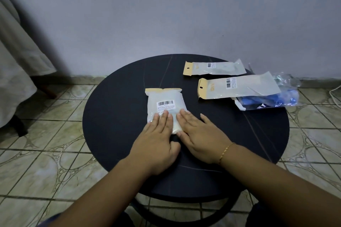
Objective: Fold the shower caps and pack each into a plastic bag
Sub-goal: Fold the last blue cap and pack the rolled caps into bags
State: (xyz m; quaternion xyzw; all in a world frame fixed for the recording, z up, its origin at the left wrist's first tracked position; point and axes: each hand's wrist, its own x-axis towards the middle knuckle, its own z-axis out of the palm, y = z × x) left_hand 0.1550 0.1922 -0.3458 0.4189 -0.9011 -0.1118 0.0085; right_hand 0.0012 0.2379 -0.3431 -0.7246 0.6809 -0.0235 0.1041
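Black round table (114,116), white bags with tan headers (238,86), blue shower cap (267,101), beige patterned floor tiles (46,162)

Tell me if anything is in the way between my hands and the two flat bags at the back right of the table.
Nothing visible. Both the left hand and right hand press the filled bag; only bare table lies between them and the far bag and near bag.

bag label (165,105) print (tiny) unreadable
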